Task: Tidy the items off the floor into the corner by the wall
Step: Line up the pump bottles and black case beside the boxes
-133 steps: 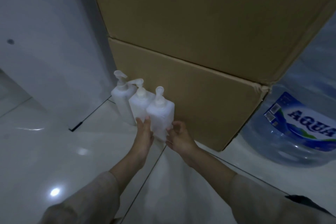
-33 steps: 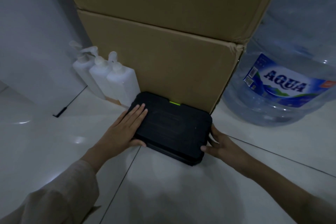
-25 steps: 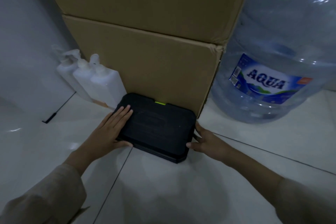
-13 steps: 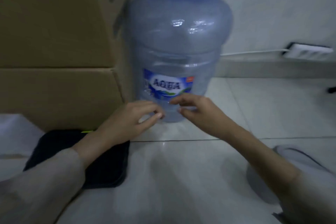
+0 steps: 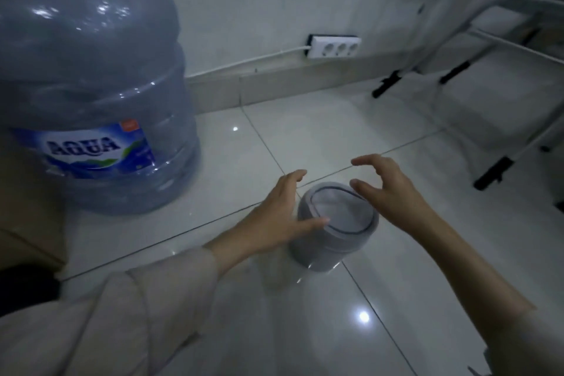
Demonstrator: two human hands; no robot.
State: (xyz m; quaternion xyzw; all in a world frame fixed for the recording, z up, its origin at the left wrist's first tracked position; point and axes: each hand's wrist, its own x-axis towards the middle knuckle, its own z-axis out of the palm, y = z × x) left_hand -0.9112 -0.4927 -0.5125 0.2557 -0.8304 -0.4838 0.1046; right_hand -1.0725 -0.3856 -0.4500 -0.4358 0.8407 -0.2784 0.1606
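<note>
A small round grey bin [image 5: 332, 241] with a swing lid stands on the white tiled floor in front of me. My left hand [image 5: 280, 210] lies against its left side, thumb touching the rim and fingers spread past the far edge. My right hand [image 5: 387, 189] hovers over its right side with fingers curved and apart, holding nothing. A sliver of the black flat case [image 5: 27, 290] shows at the left edge.
A large blue AQUA water jug [image 5: 91, 85] stands at the left beside a cardboard box [image 5: 24, 223]. A white power strip [image 5: 334, 46] sits on the skirting of the far wall. A metal step ladder [image 5: 494, 76] stands at the right.
Both hands left the black case by the box, swung right past the water jug, and now flank the grey bin. My view turned right with them.
</note>
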